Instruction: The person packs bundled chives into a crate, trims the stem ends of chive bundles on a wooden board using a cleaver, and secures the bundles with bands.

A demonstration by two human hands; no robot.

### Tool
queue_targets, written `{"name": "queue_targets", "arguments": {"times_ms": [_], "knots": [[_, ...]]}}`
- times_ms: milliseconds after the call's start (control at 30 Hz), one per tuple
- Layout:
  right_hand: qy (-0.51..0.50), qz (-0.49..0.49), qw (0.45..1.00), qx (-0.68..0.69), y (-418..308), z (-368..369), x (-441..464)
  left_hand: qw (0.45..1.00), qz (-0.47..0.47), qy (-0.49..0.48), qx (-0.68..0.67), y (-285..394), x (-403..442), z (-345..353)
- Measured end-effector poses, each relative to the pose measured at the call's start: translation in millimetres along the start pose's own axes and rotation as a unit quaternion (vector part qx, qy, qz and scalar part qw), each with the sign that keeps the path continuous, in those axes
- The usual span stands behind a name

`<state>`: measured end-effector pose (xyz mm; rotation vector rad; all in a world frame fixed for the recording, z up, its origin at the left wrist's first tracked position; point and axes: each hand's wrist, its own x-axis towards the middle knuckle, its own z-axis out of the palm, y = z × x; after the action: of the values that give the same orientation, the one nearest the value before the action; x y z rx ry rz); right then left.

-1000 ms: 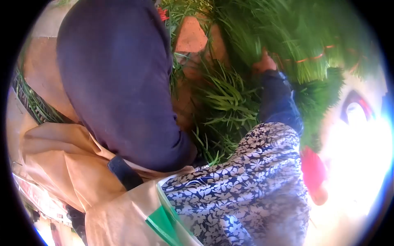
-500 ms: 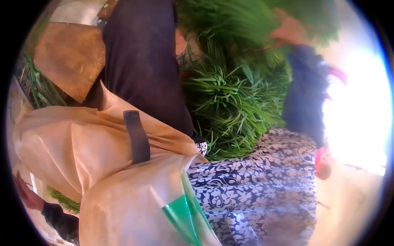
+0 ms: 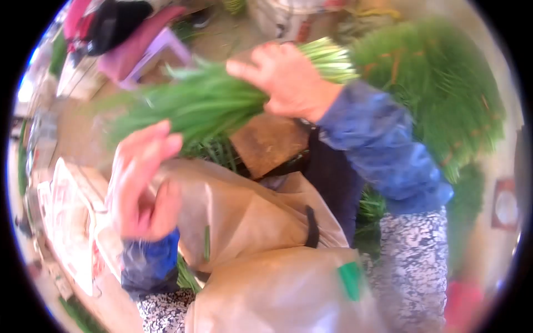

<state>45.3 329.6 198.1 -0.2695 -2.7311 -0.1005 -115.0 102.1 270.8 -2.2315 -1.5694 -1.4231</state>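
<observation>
A thick bunch of green garlic chives (image 3: 205, 100) stretches across the upper middle, its pale cut stems pointing right and its leaf tips blurred at the left. My right hand (image 3: 283, 80) is wrapped over the bunch near the stem end. Below the leaves, my left hand (image 3: 145, 183) is raised with fingers apart and bent, holding nothing. A brown board (image 3: 271, 145) shows under the bunch, between my legs. The tan apron (image 3: 250, 216) covers my lap.
Several bundled chives (image 3: 427, 83) with orange ties are heaped at the right. A white bucket (image 3: 291, 19) stands at the top, partly cut off. A purple stool (image 3: 158, 53) and a person in pink (image 3: 119, 55) are at the upper left. A pale crate (image 3: 72, 216) stands left.
My right hand has brought a chive bunch from the pile at the right to in front of me. My left hand has come up from the lower left. The view has turned left.
</observation>
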Motion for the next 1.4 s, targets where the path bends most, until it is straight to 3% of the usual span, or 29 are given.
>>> {"name": "queue_targets", "arguments": {"times_ms": [67,133,200,233,267,333,400,467,500,533,600,633,700,733,800,867,900,933,967,1133,1200,1267,1333,1367,1400], "knots": [[-0.043,-0.039,0.998,-0.006,-14.2,28.6,-9.2,0.992,-0.116,0.038,-0.022,1.8,-3.7,11.1],[-0.174,-0.026,0.983,0.058,-3.3,37.4,-7.9,0.973,-0.227,0.028,-0.006,-16.3,10.9,8.0],[-0.114,0.012,0.988,0.104,48.0,47.4,-22.8,0.967,-0.253,0.014,-0.013,-40.1,17.9,11.6],[-0.138,0.040,0.980,0.139,63.2,61.4,-20.0,0.963,-0.268,0.004,-0.028,-77.5,1.4,4.9],[-0.152,0.069,0.969,0.179,85.6,52.7,-36.5,0.963,-0.270,-0.002,-0.028,-92.5,2.8,15.5],[-0.075,0.134,0.974,0.169,106.3,39.6,-64.8,0.961,-0.274,-0.040,-0.006,-120.0,9.4,42.3],[-0.070,0.164,0.967,0.180,112.4,20.4,-90.9,0.964,-0.204,-0.074,0.156,-152.9,5.0,79.4],[-0.066,0.203,0.959,0.188,110.4,10.4,-104.1,0.957,-0.170,-0.134,0.191,-151.7,8.5,118.4],[-0.207,0.292,0.891,0.280,109.2,10.5,-108.2,0.947,-0.128,-0.184,0.232,-149.5,6.6,139.3],[-0.337,0.367,0.788,0.361,112.1,10.8,-113.8,0.947,-0.122,-0.183,0.233,-150.4,-5.6,163.2],[-0.279,0.269,0.814,0.433,119.0,47.2,-142.3,0.934,-0.057,-0.184,0.300,-160.2,-29.8,198.5],[-0.254,0.314,0.777,0.483,110.0,54.3,-143.4,0.934,-0.051,-0.189,0.299,-161.7,-28.5,199.3],[-0.244,0.316,0.777,0.487,100.3,66.6,-143.6,0.921,-0.166,-0.251,0.247,-160.5,-26.3,190.4],[-0.240,0.319,0.776,0.489,94.4,74.5,-143.8,0.919,-0.165,-0.256,0.250,-165.4,-22.5,186.9],[-0.207,0.348,0.751,0.522,75.4,84.5,-141.7,0.916,-0.278,-0.251,0.143,-175.6,-7.4,171.5],[-0.152,0.316,0.849,0.396,65.2,89.5,-136.9,0.910,-0.300,-0.251,0.136,-189.6,6.8,148.4],[-0.147,0.315,0.847,0.403,64.2,102.4,-138.3,0.902,-0.355,-0.236,-0.072,-204.2,11.6,138.0],[-0.104,0.222,0.921,0.303,61.7,121.4,-138.8,0.851,-0.395,-0.208,-0.275,-214.0,16.9,127.4],[-0.055,0.124,0.971,0.194,60.2,136.2,-137.9,0.840,-0.409,-0.210,-0.288,-219.0,20.9,117.7],[-0.120,0.101,0.981,0.118,55.4,142.9,-135.7,0.784,-0.461,-0.201,-0.363,-243.7,11.4,95.2],[-0.170,0.179,0.957,0.150,54.3,140.4,-137.0,0.769,-0.482,-0.202,-0.368,-247.2,9.0,95.2],[-0.176,0.196,0.951,0.164,55.8,126.4,-136.4,0.773,-0.486,-0.197,-0.358,-247.8,8.9,95.1],[-0.036,0.270,0.921,0.279,60.9,112.2,-144.4,0.767,-0.473,-0.208,-0.380,-236.5,11.8,100.9],[0.024,0.263,0.922,0.284,69.6,110.8,-150.9,0.765,-0.473,-0.205,-0.387,-235.0,7.2,109.4],[0.018,0.264,0.923,0.280,74.2,106.6,-159.1,0.808,-0.437,-0.254,-0.302,-231.8,3.8,120.1]]}}
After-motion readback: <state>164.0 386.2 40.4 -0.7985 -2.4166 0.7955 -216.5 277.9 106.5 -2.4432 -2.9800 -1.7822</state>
